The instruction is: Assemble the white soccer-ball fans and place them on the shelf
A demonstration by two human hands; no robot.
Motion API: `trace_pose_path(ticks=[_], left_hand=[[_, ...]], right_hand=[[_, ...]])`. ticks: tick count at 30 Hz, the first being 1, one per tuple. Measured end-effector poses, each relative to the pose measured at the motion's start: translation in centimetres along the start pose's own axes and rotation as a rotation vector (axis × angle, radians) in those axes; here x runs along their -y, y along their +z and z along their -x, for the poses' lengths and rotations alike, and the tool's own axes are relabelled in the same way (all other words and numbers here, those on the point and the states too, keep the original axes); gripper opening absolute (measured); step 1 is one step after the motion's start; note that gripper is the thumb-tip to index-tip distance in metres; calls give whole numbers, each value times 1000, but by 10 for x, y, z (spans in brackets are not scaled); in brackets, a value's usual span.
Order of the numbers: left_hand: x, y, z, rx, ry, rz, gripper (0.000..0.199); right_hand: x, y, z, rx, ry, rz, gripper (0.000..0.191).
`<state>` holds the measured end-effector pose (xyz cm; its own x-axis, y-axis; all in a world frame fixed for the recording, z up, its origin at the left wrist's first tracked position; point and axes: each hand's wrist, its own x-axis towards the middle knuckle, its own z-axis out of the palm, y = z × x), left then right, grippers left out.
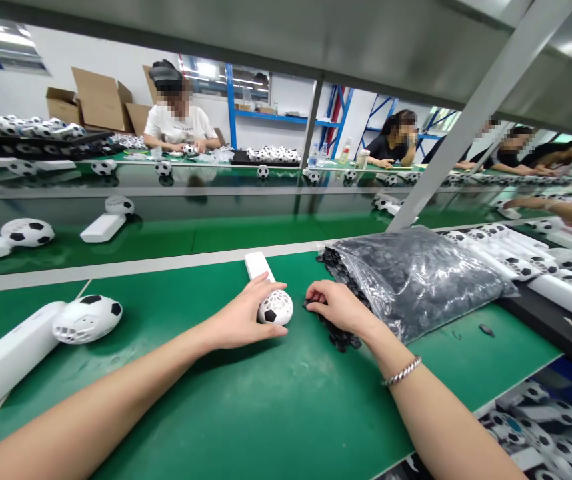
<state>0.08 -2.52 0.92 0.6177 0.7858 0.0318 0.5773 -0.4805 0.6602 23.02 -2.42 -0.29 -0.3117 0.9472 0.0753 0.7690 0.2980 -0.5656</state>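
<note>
A white handle-shaped piece with a soccer-ball head (pixel 277 308) lies on the green work surface, its handle pointing away from me. My left hand (pixel 246 312) curves around the ball, thumb on the near side and fingers over the far side. To the right, my right hand (pixel 335 305) has its fingertips pinched on a small black piece (pixel 308 303), which is mostly covered. It is at the mouth of a clear plastic bag (pixel 416 280) full of black pieces, some of them spilled out (pixel 343 339) beneath the hand.
Another soccer-ball piece (pixel 89 319) lies at left. White pieces fill a black tray (pixel 541 303) at right, and more sit below the bench edge. A slanted metal post (pixel 481 113) rises beyond the bag. Across the green conveyor (pixel 206 230), several people work; one (pixel 181 120) handles a ball.
</note>
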Motion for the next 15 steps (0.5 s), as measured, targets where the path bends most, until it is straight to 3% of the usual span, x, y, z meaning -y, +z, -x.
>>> trace_pose_path(ticks=[3,7,12,15], left_hand=[[1,5,0,-35,-12,62,63],[7,0,-2,59,49,120,63],[13,-4,-3,62,82,142,66],[13,-3,-3,60,84,146,66]], right_hand=[[4,-2,1,-14,-4,-36,5],[15,-4,2,-25,-18,-267,8],[26,-2,3,106,-22,-648,18],[27,-3,4,45,-141,-550,16]])
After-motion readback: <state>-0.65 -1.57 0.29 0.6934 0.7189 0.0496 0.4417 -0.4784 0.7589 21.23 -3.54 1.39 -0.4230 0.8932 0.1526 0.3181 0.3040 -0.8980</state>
